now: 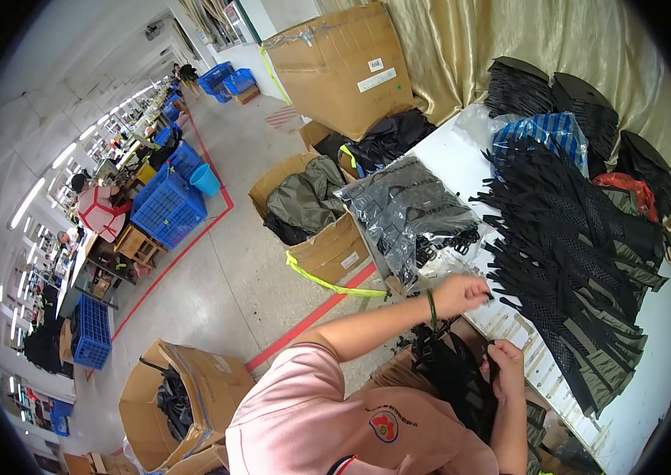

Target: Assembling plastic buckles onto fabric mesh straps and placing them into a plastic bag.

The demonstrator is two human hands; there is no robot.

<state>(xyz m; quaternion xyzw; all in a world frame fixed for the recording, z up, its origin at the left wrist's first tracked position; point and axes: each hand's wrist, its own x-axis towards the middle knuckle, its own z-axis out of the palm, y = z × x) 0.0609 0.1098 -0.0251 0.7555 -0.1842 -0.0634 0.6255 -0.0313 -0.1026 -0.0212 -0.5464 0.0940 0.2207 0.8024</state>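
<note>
on the white counter (652,372) a heap of black mesh straps (573,253). a black strap piece (454,376) hangs at its near edge, right hand (506,360) fingers closed on it. left hand (462,293) fingers pinch a small black part, hard to make out.

The desk (462,162) is white. The straps (581,261) stacked on it are black mesh with olive-green ends. A clear bag (407,210) holds black buckles. The bag (545,131) behind is blue with a white check. A red-orange bag (628,186) lies among black pieces (557,95). The curtain (525,39) is pale gold. The boxes (343,67) are brown cardboard; one carries a yellow-green band (327,281). Olive fabric (308,198) fills a box. The floor (233,269) is grey with red lines. Crates (165,210) are blue. The shirt (327,427) is pink with a red and blue badge. The piece (454,380) at the right hand (506,360) is black.
</note>
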